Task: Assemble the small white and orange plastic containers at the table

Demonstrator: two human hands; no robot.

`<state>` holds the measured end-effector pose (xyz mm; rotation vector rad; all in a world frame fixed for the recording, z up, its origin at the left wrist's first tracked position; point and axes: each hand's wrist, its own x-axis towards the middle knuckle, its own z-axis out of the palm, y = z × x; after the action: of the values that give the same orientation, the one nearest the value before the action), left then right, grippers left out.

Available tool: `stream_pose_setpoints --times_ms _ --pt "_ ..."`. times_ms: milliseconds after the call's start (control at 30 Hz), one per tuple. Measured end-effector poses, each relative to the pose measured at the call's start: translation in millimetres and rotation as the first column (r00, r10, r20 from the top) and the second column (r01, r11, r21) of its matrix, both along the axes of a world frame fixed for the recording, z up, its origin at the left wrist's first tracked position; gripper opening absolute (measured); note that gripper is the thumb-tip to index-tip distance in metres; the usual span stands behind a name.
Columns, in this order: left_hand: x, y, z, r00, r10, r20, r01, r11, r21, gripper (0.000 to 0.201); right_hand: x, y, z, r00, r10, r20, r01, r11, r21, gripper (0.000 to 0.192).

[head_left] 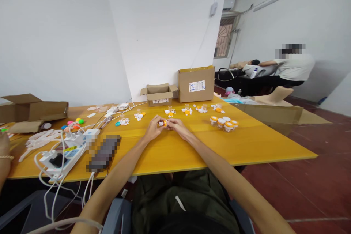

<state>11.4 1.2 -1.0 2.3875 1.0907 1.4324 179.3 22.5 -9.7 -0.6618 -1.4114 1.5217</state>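
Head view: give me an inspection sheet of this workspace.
Surface: yellow table, bare at the near right.
Job's things: small orange-and-white piece held between both hands; capped jars to the right; small loose parts in clusters behind.
Clutter: cardboard boxes, coloured caps.
Hands: left hand and right hand pinch the piece together.
Cables: white cables and power strip, far left.
Surroundings: white walls; another person at back right.

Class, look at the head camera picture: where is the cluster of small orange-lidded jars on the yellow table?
The cluster of small orange-lidded jars stands on the yellow table, to the right of the right hand and in front of the taller cardboard box.
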Motion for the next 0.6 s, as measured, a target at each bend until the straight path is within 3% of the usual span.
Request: stream_pose_setpoints --times_ms 600 --pt "3.1 0.3 1.4 0.996 0.088 -0.005 -0.088 0.994 0.072 0.014 -1.6 1.4 -2.9 0.999 -0.001 -0.032 0.002 1.000 0.016 0.037"
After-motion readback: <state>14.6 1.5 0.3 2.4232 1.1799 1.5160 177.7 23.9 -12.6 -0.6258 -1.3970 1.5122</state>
